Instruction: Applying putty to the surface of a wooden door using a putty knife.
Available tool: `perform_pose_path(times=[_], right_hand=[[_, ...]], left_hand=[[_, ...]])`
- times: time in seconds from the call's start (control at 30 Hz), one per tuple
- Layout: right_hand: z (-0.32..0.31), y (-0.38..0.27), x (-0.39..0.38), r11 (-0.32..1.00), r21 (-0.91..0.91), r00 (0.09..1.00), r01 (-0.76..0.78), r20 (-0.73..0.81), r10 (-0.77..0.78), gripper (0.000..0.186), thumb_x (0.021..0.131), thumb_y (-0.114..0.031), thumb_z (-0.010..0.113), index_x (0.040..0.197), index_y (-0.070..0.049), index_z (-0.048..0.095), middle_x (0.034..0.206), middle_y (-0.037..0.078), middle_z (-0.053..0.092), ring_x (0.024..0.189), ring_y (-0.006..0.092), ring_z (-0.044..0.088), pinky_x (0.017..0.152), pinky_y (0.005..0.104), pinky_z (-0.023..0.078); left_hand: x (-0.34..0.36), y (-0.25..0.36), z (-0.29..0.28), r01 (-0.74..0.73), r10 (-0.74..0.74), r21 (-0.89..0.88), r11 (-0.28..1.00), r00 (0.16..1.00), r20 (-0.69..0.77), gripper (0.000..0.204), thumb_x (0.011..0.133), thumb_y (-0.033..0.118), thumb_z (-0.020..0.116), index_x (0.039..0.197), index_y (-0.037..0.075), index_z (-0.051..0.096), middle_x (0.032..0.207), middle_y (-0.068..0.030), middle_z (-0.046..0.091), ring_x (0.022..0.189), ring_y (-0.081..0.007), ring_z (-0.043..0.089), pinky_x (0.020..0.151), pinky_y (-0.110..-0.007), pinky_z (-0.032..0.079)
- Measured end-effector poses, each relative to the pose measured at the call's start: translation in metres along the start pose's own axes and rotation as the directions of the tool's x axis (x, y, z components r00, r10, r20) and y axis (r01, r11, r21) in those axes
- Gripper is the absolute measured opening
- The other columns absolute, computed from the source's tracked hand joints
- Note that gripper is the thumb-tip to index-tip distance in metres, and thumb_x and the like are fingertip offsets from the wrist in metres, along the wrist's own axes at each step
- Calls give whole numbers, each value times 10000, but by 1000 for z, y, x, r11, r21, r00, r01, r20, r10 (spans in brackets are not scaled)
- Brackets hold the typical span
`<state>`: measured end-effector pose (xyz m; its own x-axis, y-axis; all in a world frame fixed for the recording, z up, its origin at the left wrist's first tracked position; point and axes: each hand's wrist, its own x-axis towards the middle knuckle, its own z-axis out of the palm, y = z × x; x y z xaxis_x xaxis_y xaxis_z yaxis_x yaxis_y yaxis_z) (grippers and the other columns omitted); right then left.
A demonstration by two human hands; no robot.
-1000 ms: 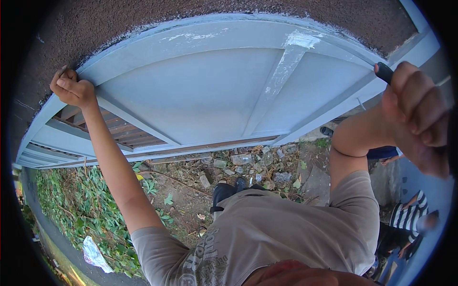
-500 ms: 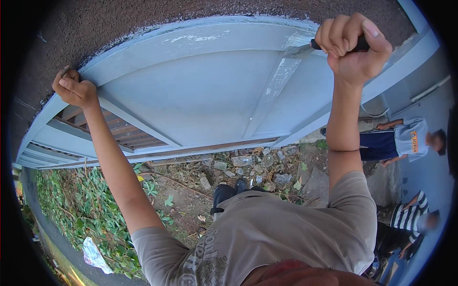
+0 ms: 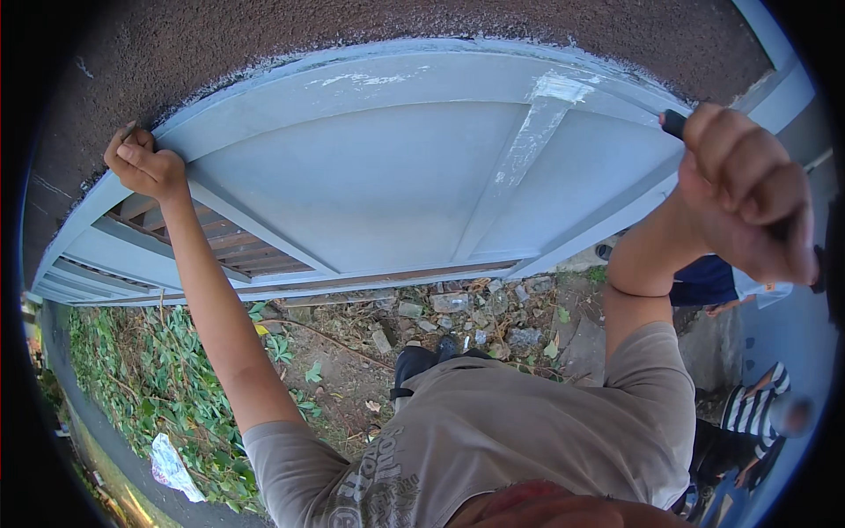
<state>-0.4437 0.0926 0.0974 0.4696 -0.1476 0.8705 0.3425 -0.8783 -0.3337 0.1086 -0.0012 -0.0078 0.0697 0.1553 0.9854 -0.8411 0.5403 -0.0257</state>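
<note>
1. While the left hand is raised to the upper left corner of the panel, its fingers are curled shut over that edge, gripping it where the panel meets the dark rough wall.
2. Thumb and knuckles of that hand press on the pale blue frame; the arm runs straight down from it to the grey shirt.
3. At the right, the right hand is closed in a tight fist around a dark handle, only the tip of which sticks out above the knuckles.
4. What tool the handle belongs to cannot be told; the rest is hidden in the fist.
5. That fist sits just beside the panel's upper right edge, near the slanted side bar.
6. The panel fills the upper middle of the view, curved by the lens, painted light blue-grey, with a raised border and a diagonal rib across it.
7. A streak of whitish, rough filler or fresh paint runs along the top of that rib and thins out downward.
8. Brown slats show through an opening at the panel's lower left.
9. Below lies bare ground with stones and green leaves to the left.
10. At the right edge another person in dark blue stands near, and one in a striped top is lower down.
</note>
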Motion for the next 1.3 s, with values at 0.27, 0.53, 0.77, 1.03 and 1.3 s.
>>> perform_pose_path(times=[0.27, 0.53, 0.77, 1.03, 1.3], right_hand=[[-6, 36, 1, 991, 69, 991, -118, -53, 122, 231, 930, -362, 505, 816, -166, 462, 773, -22, 496, 600, 139, 429, 560, 310, 340], [-12, 33, 3, 991, 114, 995, 69, 60, -76, 304, 901, -348, 364, 733, -101, 425, 677, 54, 454, 560, 166, 389, 568, 327, 341], [-7, 11, 18, 976, 165, 983, 140, 96, -157, 370, 883, -383, 331, 680, -79, 381, 581, 61, 388, 516, 169, 360, 513, 338, 299], [-1, 32, 21, 984, 162, 994, -70, -74, 83, 330, 893, -338, 336, 679, -90, 376, 583, 46, 382, 523, 162, 338, 532, 335, 314], [5, 18, 25, 976, 214, 998, 48, 37, -57, 347, 886, -340, 352, 648, -87, 357, 545, 56, 353, 495, 166, 289, 482, 336, 276]], left_hand=[[5, 0, 1, 19, -19, -41, 999, 1000, 6, 300, 1077, 246, 332, 1040, 19, 524, 640, -17, 450, 527, -71, 324, 486, -237, 262], [2, 4, 8, 31, -32, -33, 999, 999, -17, 308, 1079, 247, 327, 1041, 14, 526, 636, -12, 432, 535, -70, 323, 486, -241, 258], [2, 5, 3, 26, -26, -23, 999, 1000, -11, 305, 1078, 237, 328, 1048, 8, 527, 635, -15, 432, 527, -73, 324, 487, -241, 266], [3, 1, 1, 30, -30, -41, 999, 1000, -5, 289, 1081, 239, 347, 1043, 8, 518, 637, -7, 439, 539, -63, 334, 496, -219, 271], [1, 0, -3, 12, -11, -27, 1000, 1000, 13, 299, 1082, 242, 341, 1051, 8, 524, 637, -5, 439, 540, -60, 331, 492, -227, 257]])
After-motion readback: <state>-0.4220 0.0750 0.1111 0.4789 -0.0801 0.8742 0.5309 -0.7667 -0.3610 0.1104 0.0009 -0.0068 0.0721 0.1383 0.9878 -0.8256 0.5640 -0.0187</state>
